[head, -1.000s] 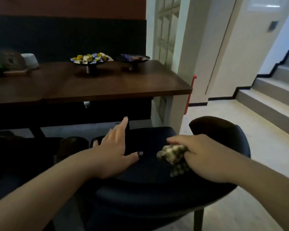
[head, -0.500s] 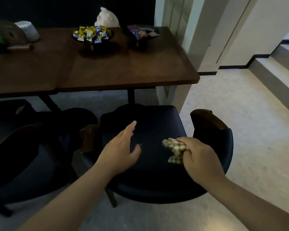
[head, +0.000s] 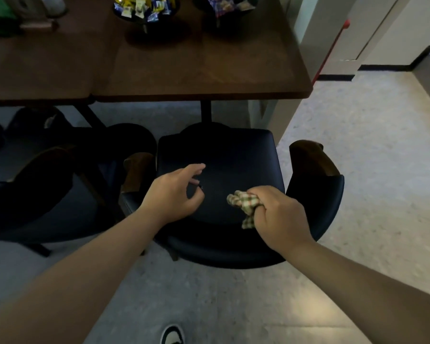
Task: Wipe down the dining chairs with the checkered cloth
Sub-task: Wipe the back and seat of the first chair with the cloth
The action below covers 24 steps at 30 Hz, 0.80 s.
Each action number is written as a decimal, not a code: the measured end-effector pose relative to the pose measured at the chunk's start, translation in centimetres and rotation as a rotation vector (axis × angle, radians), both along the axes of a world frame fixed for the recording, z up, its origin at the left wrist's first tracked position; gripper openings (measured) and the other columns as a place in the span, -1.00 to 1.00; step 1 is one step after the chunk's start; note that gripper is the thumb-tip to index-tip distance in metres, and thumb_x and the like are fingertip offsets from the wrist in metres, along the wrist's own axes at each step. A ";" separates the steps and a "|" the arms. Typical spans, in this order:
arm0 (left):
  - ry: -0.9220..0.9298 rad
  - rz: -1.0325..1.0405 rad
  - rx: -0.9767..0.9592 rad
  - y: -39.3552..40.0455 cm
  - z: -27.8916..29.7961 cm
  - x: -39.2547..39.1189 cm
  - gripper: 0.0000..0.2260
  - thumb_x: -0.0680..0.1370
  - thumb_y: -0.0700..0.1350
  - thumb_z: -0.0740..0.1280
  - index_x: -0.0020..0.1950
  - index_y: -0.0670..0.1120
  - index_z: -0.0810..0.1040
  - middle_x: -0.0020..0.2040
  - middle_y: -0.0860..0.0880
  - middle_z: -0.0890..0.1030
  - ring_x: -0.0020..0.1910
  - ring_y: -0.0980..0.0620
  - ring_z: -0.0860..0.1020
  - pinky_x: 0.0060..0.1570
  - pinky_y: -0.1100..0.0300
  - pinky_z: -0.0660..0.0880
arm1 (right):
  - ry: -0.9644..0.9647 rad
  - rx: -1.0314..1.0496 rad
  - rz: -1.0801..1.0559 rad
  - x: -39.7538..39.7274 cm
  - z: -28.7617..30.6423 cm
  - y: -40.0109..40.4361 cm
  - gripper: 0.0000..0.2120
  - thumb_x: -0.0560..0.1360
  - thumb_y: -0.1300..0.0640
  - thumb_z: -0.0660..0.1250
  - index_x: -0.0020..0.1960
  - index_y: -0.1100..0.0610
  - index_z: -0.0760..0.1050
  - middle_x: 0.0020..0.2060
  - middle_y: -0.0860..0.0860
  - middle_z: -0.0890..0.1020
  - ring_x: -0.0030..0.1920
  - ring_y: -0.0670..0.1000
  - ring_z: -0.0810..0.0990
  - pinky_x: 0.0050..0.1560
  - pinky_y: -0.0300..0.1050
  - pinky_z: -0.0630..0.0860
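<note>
We see the right hand [head: 278, 217], fingers curled tight round the bunched checkered cloth [head: 245, 204], over the dark padded seat of the dining chair [head: 219, 155]; contact with the seat we cannot tell. Left hand [head: 171, 194] hangs left of the cloth, fingers loosely curled, holding nothing. Beyond the fingers: dark wooden table [head: 209, 70] carrying two footed bowls of wrapped sweets [head: 144, 8]. Left of the left fingers, a second dark chair [head: 47, 194]. Pale speckled floor [head: 358, 145]; a step rises beyond and to the right. No legible writing.
</note>
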<state>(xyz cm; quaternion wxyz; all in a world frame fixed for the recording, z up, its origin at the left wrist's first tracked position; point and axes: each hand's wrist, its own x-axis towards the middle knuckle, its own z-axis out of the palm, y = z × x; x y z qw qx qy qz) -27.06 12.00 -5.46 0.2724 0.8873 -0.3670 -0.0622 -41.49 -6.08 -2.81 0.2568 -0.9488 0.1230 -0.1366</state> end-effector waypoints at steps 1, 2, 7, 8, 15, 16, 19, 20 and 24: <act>0.014 -0.008 0.038 -0.1 -0.1 0.1 -0.50 0.50 -0.07 0.36 0.44 -0.01 0.40 0.24 0.05 0.60 0.13 0.17 0.60 0.07 0.08 0.58 | 0.022 0.010 -0.004 0.0 -0.1 -0.1 -0.68 0.44 0.25 0.13 0.02 0.23 0.62 -0.11 0.09 0.67 -0.19 0.13 0.64 -0.30 0.03 0.59; 0.035 -0.017 0.076 -0.2 -0.2 0.2 -0.48 0.52 -0.03 0.35 0.48 0.01 0.35 0.28 0.05 0.57 0.18 0.15 0.57 0.10 0.08 0.56 | 0.057 0.016 -0.019 0.0 -0.2 -0.2 -0.70 0.46 0.27 0.15 0.08 0.22 0.60 -0.06 0.09 0.67 -0.15 0.14 0.63 -0.26 0.03 0.58; 0.116 -0.065 0.250 -0.5 -1.1 0.8 -0.40 0.60 0.14 0.19 0.58 0.09 0.03 0.50 0.01 0.33 0.42 -0.02 0.37 0.25 0.02 0.41 | 0.291 0.062 -0.037 0.7 -1.3 -0.6 -0.46 0.58 0.18 0.13 0.53 0.01 0.10 0.42 -0.01 0.36 0.17 0.09 0.53 -0.02 -0.03 0.50; 0.121 -0.086 0.285 -0.6 -1.4 0.9 -0.38 0.61 0.16 0.16 0.60 0.07 -0.02 0.54 0.00 0.26 0.46 -0.04 0.31 0.29 0.02 0.38 | 0.329 0.073 -0.031 0.9 -1.4 -0.7 -0.44 0.58 0.17 0.13 0.54 -0.01 0.06 0.43 -0.01 0.34 0.19 0.08 0.52 0.00 -0.03 0.50; 0.291 -0.187 0.797 -2.8 -4.9 2.0 -0.36 0.64 0.20 0.03 0.61 -0.06 -0.11 0.60 -0.14 0.04 0.55 -0.16 0.07 0.48 -0.10 0.14 | 0.968 -0.024 0.076 4.1 -3.9 -1.5 -0.81 0.53 0.13 0.13 0.14 0.05 0.31 0.15 0.10 0.54 0.10 0.19 0.54 -0.12 -0.04 0.36; 0.355 -0.227 0.856 -3.5 -5.7 2.2 -0.36 0.64 0.20 0.02 0.61 -0.07 -0.10 0.59 -0.15 0.07 0.55 -0.17 0.09 0.48 -0.12 0.13 | 1.058 -0.021 0.084 5.1 -4.8 -1.9 -0.85 0.53 0.12 0.14 0.09 0.06 0.31 0.16 0.12 0.54 0.13 0.20 0.53 -0.08 -0.04 0.35; 0.621 -0.282 1.026 -4.9 -8.2 2.4 -0.35 0.64 0.27 -0.03 0.61 -0.06 -0.08 0.59 -0.15 0.12 0.53 -0.20 0.14 0.47 -0.12 0.12 | 1.286 -0.080 0.145 7.8 -8.1 -3.2 -0.70 0.53 0.07 0.14 0.24 0.09 0.41 0.29 0.14 0.48 0.29 0.17 0.45 0.25 0.06 0.33; 0.683 -0.296 1.071 -5.1 -8.9 2.4 -0.34 0.63 0.29 -0.05 0.61 -0.07 -0.02 0.58 -0.14 0.14 0.53 -0.19 0.16 0.44 -0.09 0.12 | 1.344 -0.112 0.173 8.6 -9.2 -3.6 -0.63 0.53 0.06 0.14 0.30 0.13 0.42 0.33 0.15 0.46 0.32 0.17 0.44 0.31 0.09 0.31; 0.871 -0.344 1.125 -5.5 -11.1 2.4 -0.25 0.57 0.39 -0.13 0.56 -0.11 0.19 0.56 -0.10 0.24 0.52 -0.13 0.21 0.42 -0.01 0.12 | 1.481 -0.122 0.312 10.1 -11.9 -4.4 -0.57 0.60 0.05 0.08 0.34 0.28 0.41 0.35 0.22 0.44 0.30 0.18 0.47 0.16 -0.13 0.38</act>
